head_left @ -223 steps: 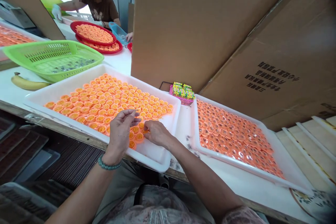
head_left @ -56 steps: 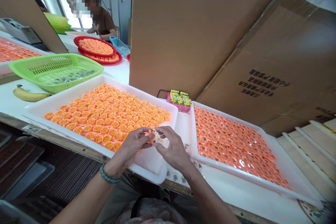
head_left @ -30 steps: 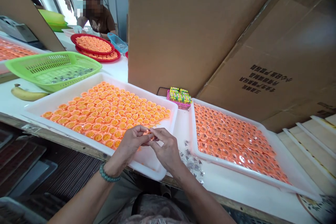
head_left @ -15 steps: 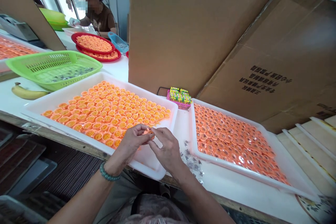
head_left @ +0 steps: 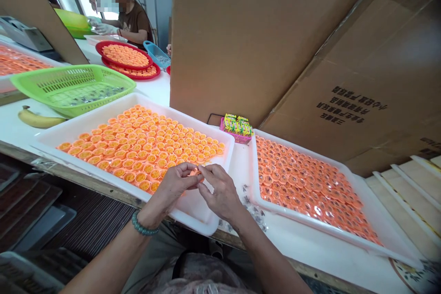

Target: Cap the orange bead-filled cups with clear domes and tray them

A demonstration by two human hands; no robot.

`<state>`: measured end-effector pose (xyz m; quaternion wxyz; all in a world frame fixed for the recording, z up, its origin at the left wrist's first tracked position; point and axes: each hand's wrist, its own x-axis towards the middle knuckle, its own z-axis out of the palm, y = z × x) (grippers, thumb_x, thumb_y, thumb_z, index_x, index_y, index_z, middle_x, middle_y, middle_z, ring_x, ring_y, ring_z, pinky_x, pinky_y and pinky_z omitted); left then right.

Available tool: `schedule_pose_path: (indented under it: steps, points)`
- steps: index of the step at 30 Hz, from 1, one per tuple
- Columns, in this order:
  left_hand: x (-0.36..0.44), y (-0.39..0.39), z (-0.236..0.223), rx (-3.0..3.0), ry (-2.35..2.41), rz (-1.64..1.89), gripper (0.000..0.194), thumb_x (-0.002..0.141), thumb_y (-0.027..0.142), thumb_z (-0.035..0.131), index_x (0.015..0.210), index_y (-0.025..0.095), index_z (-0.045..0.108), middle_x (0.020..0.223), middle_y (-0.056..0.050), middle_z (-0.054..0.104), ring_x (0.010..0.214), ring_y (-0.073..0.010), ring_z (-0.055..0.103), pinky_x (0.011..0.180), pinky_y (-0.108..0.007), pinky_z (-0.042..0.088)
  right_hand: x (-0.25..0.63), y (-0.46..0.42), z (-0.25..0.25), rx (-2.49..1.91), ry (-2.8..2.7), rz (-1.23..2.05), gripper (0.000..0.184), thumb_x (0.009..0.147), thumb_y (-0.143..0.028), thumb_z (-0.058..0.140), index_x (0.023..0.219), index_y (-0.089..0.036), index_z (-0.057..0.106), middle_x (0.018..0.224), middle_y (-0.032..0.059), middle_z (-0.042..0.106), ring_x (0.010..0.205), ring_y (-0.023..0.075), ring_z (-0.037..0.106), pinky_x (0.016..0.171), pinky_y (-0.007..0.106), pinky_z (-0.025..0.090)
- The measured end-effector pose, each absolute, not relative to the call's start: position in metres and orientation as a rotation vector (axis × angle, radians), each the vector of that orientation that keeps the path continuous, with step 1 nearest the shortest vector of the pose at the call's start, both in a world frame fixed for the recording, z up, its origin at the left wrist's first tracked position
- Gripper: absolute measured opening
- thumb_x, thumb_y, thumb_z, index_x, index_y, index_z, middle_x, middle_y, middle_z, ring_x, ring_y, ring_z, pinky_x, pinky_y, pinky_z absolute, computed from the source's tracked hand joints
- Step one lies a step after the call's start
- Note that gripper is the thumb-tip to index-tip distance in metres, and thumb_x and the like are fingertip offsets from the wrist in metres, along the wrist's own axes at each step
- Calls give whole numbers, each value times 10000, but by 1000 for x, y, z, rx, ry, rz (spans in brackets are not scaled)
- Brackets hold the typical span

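Observation:
Just above the near right corner of the left white tray (head_left: 225,147), my two hands meet fingertip to fingertip. My left hand (head_left: 172,187), with a green bead bracelet at the wrist, pinches a small round orange piece (head_left: 195,172). My right hand (head_left: 222,195) has its thumb and fingers closed at the same piece; its fingertips partly cover it. Rows of orange cup-like pieces (head_left: 138,147) with yellow-orange centres fill most of this tray. The right white tray (head_left: 344,232) holds many similar orange pieces (head_left: 306,183) with dark centres and a shiny surface.
Small clear-and-dark bits (head_left: 255,216) lie between the trays. A pink basket (head_left: 237,137) of yellow-green packets stands behind. Left are a green basket (head_left: 74,85) and a banana (head_left: 41,118). Cardboard (head_left: 248,46) walls the back. Beyond red plates (head_left: 126,57), a gloved person (head_left: 134,23) works.
My hands stay together at the orange piece with only slight finger movement. The view shifts a little. The person across the table has brought both gloved hands together near the yellow-green bowl.

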<state>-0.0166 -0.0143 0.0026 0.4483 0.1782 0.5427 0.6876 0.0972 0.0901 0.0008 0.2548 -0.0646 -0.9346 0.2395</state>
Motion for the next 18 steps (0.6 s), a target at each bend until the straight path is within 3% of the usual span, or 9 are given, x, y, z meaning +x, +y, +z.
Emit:
schedule_pose_path:
  steps: [13,18]
  points:
    - [-16,-17,-2,488,1427,1753,256,614,274,755,768,137,604,660,0,616,625,-128,564,604,-233,466,94,79,-12,-215,-2429,513,388,843,-192,519,1228,-148,526,967,114,586,909,217,537,770,383,499]
    - [-17,-16,-6,536,1394,1765,379,627,267,757,910,182,521,716,19,635,628,-117,562,592,-221,449,97,83,-11,-219,-2477,575,416,846,-197,543,1257,-143,502,991,113,576,928,217,523,784,374,490]
